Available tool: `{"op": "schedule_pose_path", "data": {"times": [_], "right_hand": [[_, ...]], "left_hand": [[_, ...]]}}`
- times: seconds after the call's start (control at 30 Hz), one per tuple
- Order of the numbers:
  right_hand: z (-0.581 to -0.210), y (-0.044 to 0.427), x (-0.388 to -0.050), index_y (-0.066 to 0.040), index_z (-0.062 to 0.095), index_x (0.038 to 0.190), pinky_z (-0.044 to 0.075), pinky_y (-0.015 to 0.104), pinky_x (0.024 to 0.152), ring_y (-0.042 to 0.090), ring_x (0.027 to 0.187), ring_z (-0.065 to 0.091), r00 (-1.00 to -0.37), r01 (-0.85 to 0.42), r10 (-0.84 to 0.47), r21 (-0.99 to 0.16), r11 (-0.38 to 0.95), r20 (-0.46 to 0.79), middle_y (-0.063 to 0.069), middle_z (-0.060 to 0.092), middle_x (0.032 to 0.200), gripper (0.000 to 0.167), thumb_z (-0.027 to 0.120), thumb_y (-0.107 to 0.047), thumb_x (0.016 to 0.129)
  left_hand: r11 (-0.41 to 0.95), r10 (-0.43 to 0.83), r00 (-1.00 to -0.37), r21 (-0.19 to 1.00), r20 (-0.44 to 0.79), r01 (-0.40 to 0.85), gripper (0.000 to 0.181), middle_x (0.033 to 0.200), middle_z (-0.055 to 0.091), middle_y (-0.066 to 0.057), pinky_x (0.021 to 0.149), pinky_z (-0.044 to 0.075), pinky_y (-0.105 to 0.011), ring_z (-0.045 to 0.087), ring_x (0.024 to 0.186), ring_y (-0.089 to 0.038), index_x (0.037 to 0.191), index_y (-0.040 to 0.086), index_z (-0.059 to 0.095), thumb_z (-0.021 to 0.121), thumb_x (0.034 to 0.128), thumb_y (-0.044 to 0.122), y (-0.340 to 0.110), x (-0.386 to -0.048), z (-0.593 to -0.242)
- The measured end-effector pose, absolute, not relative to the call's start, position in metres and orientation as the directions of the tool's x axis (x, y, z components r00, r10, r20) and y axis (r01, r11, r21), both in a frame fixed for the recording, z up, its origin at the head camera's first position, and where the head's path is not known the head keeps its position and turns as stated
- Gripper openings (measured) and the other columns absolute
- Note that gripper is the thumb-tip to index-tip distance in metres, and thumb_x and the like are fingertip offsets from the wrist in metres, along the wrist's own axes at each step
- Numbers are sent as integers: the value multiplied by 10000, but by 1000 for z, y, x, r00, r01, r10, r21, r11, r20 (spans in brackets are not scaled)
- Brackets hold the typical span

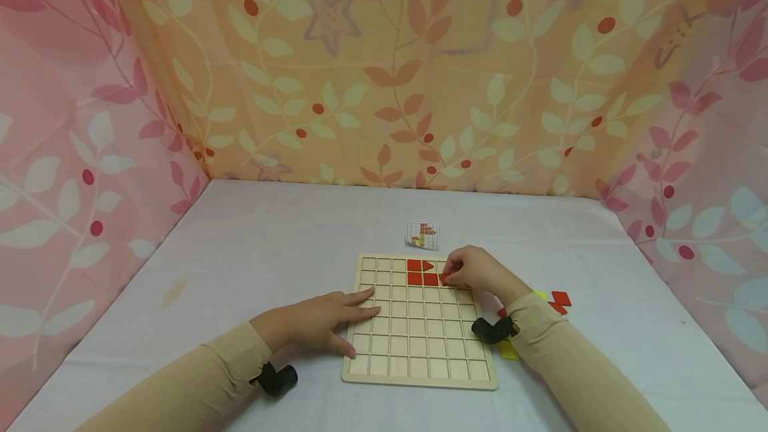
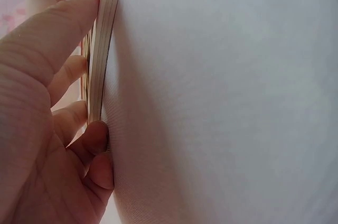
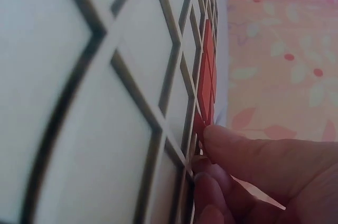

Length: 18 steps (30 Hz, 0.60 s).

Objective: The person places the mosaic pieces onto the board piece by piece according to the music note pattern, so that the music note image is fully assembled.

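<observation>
A light wooden grid board (image 1: 417, 345) lies flat on the table. In its top two rows sit a few red tiles (image 1: 415, 279), squares plus one pointed piece (image 1: 427, 265). My right hand (image 1: 480, 271) pinches a small red tile (image 1: 443, 279) between thumb and fingers at the second row, just right of the red squares; its shape is mostly hidden by the fingertips. My left hand (image 1: 315, 321) rests on the board's left side with fingers spread. The left wrist view shows the thumb and fingers along the board's wooden edge (image 2: 97, 71).
Behind the board lies a small printed pattern card (image 1: 423, 235). Loose red tiles (image 1: 561, 298) and yellow tiles (image 1: 509, 351) lie to the right, partly hidden by my right forearm. Patterned cloth walls (image 1: 384, 72) enclose the white table at the back and sides.
</observation>
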State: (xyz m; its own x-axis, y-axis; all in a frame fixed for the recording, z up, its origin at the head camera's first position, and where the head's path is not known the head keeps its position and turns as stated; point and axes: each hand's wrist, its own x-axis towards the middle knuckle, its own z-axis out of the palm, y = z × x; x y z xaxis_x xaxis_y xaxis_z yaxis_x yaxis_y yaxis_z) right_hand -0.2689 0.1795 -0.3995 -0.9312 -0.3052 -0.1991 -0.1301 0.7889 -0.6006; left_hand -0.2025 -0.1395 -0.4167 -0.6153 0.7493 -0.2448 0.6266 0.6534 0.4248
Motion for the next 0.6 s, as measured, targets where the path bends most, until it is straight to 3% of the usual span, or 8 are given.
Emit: {"op": "schedule_pose_path", "data": {"times": [0.3,0.6], "right_hand": [[-400,177,-270,-122,687,726,381,270,608,148,687,484,-938,-127,-284,-560,818,-202,-40,618,698,70,700,-129,794],[-396,188,-270,-147,716,827,415,328,723,163,792,496,-928,-117,-289,-552,826,-236,-44,653,833,37,684,-145,810]], "left_hand": [[650,752,-613,425,-241,631,788,1532,85,74,1059,225,-492,168,1376,-272,1424,372,265,577,741,609,-139,-203,-416],[646,755,-611,425,-238,634,788,1533,88,63,1055,235,-489,174,1373,-279,1425,364,268,578,742,606,-139,-202,-416]]}}
